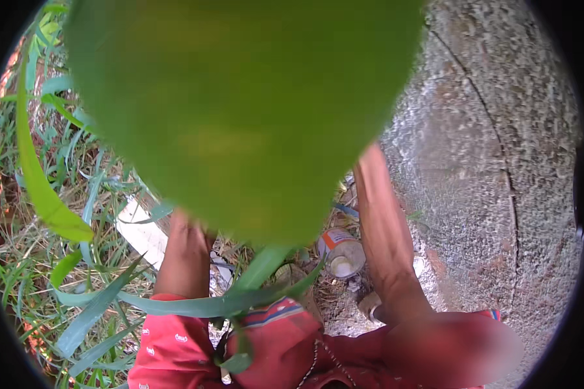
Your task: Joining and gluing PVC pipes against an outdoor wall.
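Note:
A large, blurred green leaf point(240, 97) very close to the camera covers the upper middle of the view. Only the wrist and back of my left hand point(187, 223) show below it; the fingers are hidden. My right forearm point(386, 227) reaches upward along the rough wall point(480, 194), and that hand disappears behind the leaf, so what it holds or touches is hidden. A small can point(340, 253) with an orange-and-white label lies beside the right forearm.
Grass and weeds point(87, 324) fill the left side. A pale flat piece point(139, 227) lies among them near my left arm. A thin dark cord or crack runs down the wall on the right. Dry litter surrounds the can on the ground.

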Demonstrator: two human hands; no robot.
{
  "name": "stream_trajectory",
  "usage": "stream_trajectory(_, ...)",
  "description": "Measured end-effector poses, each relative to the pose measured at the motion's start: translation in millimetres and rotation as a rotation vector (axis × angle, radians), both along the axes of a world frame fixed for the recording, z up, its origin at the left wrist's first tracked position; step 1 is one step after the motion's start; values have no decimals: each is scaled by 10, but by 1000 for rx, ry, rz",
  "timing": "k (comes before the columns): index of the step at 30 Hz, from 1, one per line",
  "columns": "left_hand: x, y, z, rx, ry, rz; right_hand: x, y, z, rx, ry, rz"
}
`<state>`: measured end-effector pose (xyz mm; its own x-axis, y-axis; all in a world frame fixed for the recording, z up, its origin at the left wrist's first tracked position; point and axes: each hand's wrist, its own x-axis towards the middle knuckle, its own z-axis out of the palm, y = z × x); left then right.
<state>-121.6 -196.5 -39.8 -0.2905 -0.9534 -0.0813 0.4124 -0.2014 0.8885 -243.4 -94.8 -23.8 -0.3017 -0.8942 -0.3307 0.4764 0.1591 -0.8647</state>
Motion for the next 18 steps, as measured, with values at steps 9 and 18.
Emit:
stream_trajectory(9,-154,335,3,-178,-190,266,-275,635,-338,23,331,73)
stream_trajectory(18,-954,1093,-90,300,404,397,-909,1496,-1188,-23,798,349)
